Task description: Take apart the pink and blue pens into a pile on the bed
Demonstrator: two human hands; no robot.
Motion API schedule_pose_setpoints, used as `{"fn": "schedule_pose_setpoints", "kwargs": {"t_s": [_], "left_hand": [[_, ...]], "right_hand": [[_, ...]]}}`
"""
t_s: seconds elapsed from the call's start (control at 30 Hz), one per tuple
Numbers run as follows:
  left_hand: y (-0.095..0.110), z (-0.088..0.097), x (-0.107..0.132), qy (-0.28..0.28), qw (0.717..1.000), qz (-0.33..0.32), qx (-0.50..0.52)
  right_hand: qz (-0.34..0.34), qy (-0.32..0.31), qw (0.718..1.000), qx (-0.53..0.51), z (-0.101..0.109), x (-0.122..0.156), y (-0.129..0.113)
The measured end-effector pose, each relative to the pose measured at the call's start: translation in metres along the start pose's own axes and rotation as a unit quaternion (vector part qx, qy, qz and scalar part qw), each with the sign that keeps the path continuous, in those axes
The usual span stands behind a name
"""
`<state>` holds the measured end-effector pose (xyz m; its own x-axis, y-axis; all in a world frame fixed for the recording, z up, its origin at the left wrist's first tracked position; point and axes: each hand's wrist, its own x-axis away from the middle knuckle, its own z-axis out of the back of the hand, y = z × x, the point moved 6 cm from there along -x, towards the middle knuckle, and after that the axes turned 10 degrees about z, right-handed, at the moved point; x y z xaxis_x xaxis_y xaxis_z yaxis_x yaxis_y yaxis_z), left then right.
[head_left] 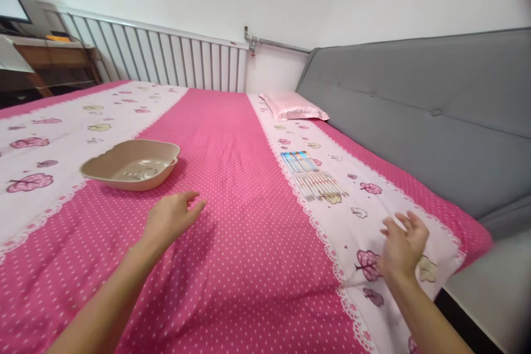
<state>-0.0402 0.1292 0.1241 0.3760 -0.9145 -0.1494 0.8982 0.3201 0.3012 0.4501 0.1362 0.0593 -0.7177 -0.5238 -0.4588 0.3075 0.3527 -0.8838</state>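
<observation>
open hands over a pink dotted bedsheet point(249, 204)
left hand point(172, 218), fingers spread and empty, near the shallow beige plastic bowl point(133, 165); right hand point(402, 249), fingers apart and empty, over the white flowered strip point(352, 221), row of blue-capped pens point(313, 177) beyond it.

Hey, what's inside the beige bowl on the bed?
The beige bowl holds a few small pale pieces on its floor; what they are is too small to tell. Its near wall hides the front of the floor.
</observation>
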Motion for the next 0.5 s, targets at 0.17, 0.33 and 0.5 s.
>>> {"fn": "schedule_pose_setpoints", "kwargs": {"t_s": [0.17,0.33,0.5], "left_hand": [[0.055,0.052,-0.028,0.092,0.989,-0.061,0.101],[0.105,0.084,-0.036,0.227,0.948,-0.134,0.181],[0.12,0.09,-0.03,0.36,0.9,-0.138,0.202]], "right_hand": [[0.119,-0.143,0.971,-0.148,-0.116,0.021,-0.11],[0.234,-0.179,0.926,-0.237,-0.191,0.037,-0.177],[0.259,-0.188,0.906,-0.278,-0.225,0.058,-0.208]]}}
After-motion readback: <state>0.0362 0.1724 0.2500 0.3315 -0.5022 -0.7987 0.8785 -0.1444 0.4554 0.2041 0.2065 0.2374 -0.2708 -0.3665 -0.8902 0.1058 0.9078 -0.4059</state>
